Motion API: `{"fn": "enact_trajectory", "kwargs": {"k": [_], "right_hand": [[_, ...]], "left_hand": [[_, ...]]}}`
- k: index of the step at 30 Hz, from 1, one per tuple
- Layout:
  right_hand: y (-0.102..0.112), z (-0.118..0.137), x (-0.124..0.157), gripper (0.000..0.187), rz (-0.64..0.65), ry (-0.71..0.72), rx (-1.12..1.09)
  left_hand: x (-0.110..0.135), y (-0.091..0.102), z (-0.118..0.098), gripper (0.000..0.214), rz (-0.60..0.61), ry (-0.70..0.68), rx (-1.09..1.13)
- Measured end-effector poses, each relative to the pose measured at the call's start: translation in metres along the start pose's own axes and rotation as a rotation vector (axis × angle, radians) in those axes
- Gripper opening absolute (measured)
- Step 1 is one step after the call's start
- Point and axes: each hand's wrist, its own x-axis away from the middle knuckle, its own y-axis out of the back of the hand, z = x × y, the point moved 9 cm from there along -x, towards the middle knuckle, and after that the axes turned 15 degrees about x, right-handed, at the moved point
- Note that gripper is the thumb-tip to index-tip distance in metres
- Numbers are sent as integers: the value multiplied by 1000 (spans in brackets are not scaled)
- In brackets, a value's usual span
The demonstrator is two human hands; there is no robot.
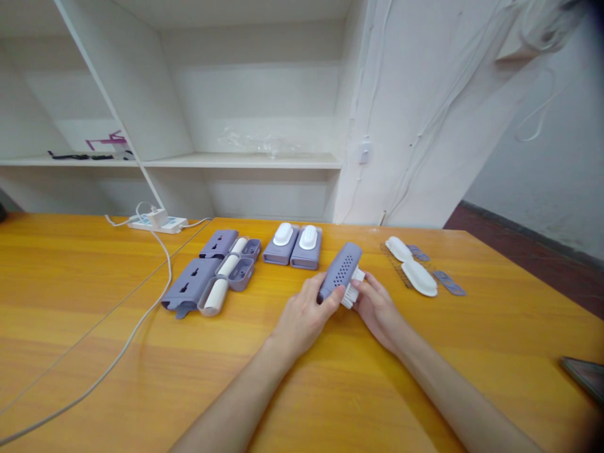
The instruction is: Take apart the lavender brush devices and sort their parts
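Note:
My left hand is closed round the near end of a purple plastic case with rows of small holes in its face. The case is tilted, its far end pointing away and to the right. Along its right side sits a white ribbed plastic piece, gripped by the fingers of my right hand. Whether the white piece is fitted into the case or only pressed against it, I cannot tell. Behind and to the left lie two purple boxes with white ribbed oval pieces on top.
On the left are purple holders, white rollers and small purple cups. White oval parts and flat purple pieces lie right. A cable runs from a power strip. A dark flat object sits at the right edge.

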Motion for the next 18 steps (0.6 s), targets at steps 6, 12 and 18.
{"fn": "enact_trajectory", "kwargs": {"k": [6,12,18], "right_hand": [[-11,-3,-1,26,79,-95,-136],[-1,-4,-2,26,-25,-63,-122],[27,8,0,25,-229,41,82]], "left_hand": [[0,-2,-1,61,-10,3,16],[0,1,2,58,-65,55,1],[0,15,17,62,-197,195,29]]}}
